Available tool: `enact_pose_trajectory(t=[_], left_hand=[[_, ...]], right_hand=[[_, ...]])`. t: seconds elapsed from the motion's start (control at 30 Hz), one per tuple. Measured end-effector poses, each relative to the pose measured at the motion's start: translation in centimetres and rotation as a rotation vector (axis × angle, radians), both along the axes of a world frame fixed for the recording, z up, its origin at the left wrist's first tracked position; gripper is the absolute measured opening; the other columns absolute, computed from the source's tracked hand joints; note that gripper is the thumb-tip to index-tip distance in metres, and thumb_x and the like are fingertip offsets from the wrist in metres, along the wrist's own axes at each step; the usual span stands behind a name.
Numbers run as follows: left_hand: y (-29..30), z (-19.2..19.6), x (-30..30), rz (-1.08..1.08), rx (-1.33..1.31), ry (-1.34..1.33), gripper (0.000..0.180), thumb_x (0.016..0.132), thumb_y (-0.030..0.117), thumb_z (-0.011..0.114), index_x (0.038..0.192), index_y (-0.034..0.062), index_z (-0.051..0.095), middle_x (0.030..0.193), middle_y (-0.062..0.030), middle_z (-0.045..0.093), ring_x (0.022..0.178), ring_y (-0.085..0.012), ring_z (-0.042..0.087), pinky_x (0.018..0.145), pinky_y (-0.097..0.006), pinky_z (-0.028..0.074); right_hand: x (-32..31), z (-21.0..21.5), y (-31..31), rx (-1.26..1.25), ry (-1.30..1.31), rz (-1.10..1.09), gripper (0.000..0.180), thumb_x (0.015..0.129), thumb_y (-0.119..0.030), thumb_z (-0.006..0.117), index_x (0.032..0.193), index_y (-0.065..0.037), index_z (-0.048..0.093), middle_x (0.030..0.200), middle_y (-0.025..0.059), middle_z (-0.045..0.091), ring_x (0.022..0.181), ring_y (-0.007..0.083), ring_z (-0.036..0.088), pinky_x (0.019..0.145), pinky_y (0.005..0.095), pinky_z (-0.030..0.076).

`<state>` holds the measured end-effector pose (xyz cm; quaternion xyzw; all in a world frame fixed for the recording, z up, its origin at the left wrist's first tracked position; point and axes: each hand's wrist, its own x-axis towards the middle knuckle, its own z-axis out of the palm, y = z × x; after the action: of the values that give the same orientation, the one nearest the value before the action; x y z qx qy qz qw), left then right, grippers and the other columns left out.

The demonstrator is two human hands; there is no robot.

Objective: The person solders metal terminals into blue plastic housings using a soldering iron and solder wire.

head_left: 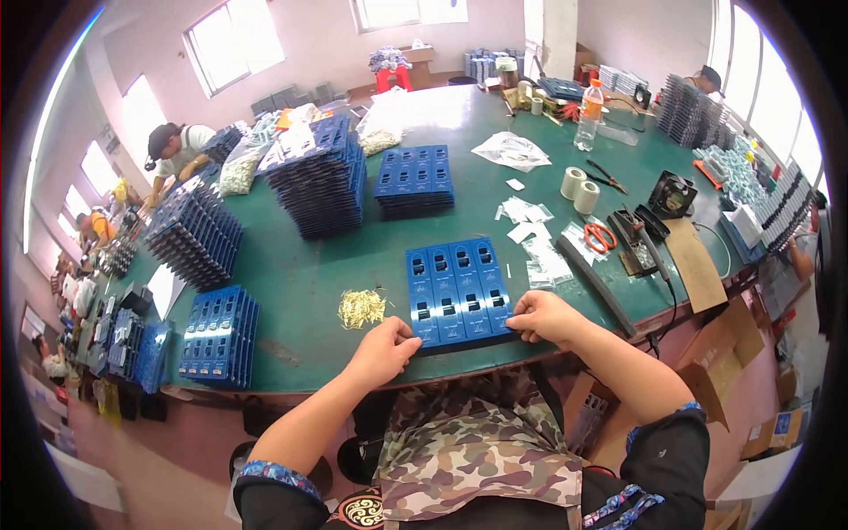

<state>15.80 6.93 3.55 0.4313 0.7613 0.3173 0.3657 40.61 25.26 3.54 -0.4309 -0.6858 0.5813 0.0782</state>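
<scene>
A blue circuit board panel (457,287), divided into several upright strips with black parts on them, lies flat near the table's front edge. My left hand (391,349) pinches its lower left corner. At the lower right corner my right hand (541,316) has its thumb and fingers closed on the edge. Just left of the panel sits a small heap of thin brass-coloured pins (361,308). Beyond it stands a low stack of similar blue panels (413,181).
Tall panel stacks (318,181) stand at left, with another stack (219,336) near the front. On the right lie small plastic bags (548,261), red-handled scissors (600,237), a soldering iron (654,256), tape rolls (585,197) and a fan (671,194). A bottle (589,115) stands farther back. Co-workers (181,150) sit around.
</scene>
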Motion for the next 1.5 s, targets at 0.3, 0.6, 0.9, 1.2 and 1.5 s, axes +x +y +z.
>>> enact_pose_trajectory(t=[0.3, 0.6, 0.9, 1.2, 1.5], left_hand=[[1.3, -0.1, -1.1, 0.058, -0.072, -0.245, 0.020, 0.091, 0.012, 0.067, 0.097, -0.0025, 0.056, 0.081, -0.0092, 0.063, 0.067, -0.0147, 0.063, 0.057, -0.028, 0.054], [1.7, 1.1, -0.6, 0.067, -0.143, -0.411, 0.028, 0.092, 0.021, 0.065, 0.097, -0.0062, 0.061, 0.081, -0.0112, 0.064, 0.068, -0.0169, 0.064, 0.058, -0.029, 0.056], [6.8, 1.9, -2.2, 0.172, -0.160, -0.292, 0.040, 0.090, 0.030, 0.065, 0.104, -0.0074, 0.060, 0.086, -0.0125, 0.061, 0.067, -0.0168, 0.060, 0.058, -0.028, 0.054], [8.4, 1.3, -4.1, 0.177, -0.192, -0.397, 0.033, 0.093, 0.027, 0.064, 0.102, -0.0049, 0.058, 0.087, -0.0106, 0.061, 0.066, -0.0147, 0.059, 0.055, -0.026, 0.054], [12.1, 0.5, -5.6, 0.318, -0.081, -0.400, 0.025, 0.092, 0.022, 0.062, 0.089, -0.0028, 0.060, 0.072, -0.0049, 0.057, 0.057, -0.0126, 0.052, 0.050, -0.025, 0.047]], right_hand=[[-0.7, 0.3, 1.4, -0.255, -0.013, 0.025, 0.021, 0.086, -0.016, 0.075, 0.088, 0.000, 0.061, 0.071, 0.0054, 0.062, 0.059, 0.0124, 0.060, 0.051, 0.0232, 0.048], [-0.4, 1.2, 2.2, -0.248, -0.092, 0.014, 0.030, 0.090, -0.030, 0.069, 0.082, -0.004, 0.056, 0.066, 0.0075, 0.060, 0.050, 0.0132, 0.056, 0.043, 0.0239, 0.041], [-4.2, 1.1, 5.4, -0.176, -0.041, -0.027, 0.039, 0.090, -0.043, 0.069, 0.084, -0.009, 0.050, 0.064, 0.0004, 0.049, 0.049, 0.0081, 0.046, 0.041, 0.0216, 0.035], [-6.7, 1.0, 7.7, -0.226, -0.026, -0.025, 0.043, 0.093, -0.047, 0.064, 0.081, -0.009, 0.046, 0.060, -0.0016, 0.040, 0.048, 0.0071, 0.037, 0.040, 0.0209, 0.028], [-9.5, 1.6, 10.3, -0.166, -0.156, -0.087, 0.053, 0.092, -0.059, 0.058, 0.081, -0.007, 0.053, 0.064, 0.0029, 0.051, 0.050, 0.0113, 0.048, 0.047, 0.0229, 0.041]])
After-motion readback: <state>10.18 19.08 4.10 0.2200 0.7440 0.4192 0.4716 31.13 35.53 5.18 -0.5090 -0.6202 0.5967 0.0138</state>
